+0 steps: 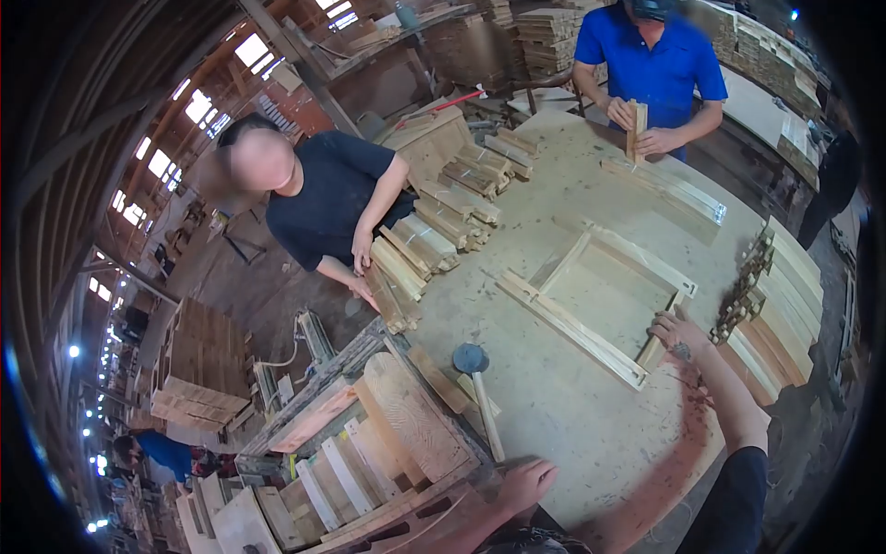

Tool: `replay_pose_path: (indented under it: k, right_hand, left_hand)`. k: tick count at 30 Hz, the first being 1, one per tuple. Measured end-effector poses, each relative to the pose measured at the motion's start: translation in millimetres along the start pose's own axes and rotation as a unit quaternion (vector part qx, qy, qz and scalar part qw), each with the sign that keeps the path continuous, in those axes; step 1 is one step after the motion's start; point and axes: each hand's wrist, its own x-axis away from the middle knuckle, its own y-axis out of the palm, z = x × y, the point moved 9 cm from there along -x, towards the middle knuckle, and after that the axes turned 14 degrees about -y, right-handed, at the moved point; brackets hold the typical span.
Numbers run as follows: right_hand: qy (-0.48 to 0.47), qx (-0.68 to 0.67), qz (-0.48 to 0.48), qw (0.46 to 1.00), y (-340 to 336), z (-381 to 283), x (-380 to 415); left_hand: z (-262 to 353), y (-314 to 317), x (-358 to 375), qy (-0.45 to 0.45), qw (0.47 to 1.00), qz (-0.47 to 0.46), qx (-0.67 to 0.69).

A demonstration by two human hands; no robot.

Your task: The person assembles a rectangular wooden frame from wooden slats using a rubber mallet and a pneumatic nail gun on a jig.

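A rectangular wooden frame [572, 330] lies on the table, made of light strips joined at the corners, with a crosspiece near its far end. My right hand [678, 340] has its fingers curled over the short end piece [652, 353] on the frame's right side. Down at the table's near edge, my left hand [528, 485] is loosely closed, with nothing visible in it. Close to it lies a mallet [472, 358] with a dark round head, its pale handle pointing towards my left hand.
Stacked wooden strips [771, 314] stand at the right edge of the table [591, 452]. Bundled strips [429, 242] line its far left side, where a co-worker [332, 185] touches them. Opposite, another co-worker [651, 65] holds upright wood pieces. A wooden bin [369, 434] of boards stands lower left.
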Motion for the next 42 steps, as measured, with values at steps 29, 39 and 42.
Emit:
replay_pose_path:
  k: [29,39,42]
  right_hand:
    - [0.078,-0.391,0.111,0.91,-189,-141,-87]
    - [0.223,-0.312,0.071,0.921,-75,-79,-59]
    - [0.234,-0.347,0.036,0.907,-67,-91,-73]
  left_hand:
    - [35,31,34,-0.246,0.689,-0.189,0.655]
    - [-63,-23,57,-0.24,0.759,-0.112,0.594]
    - [-78,-50,68,-0.237,0.778,-0.069,0.578]
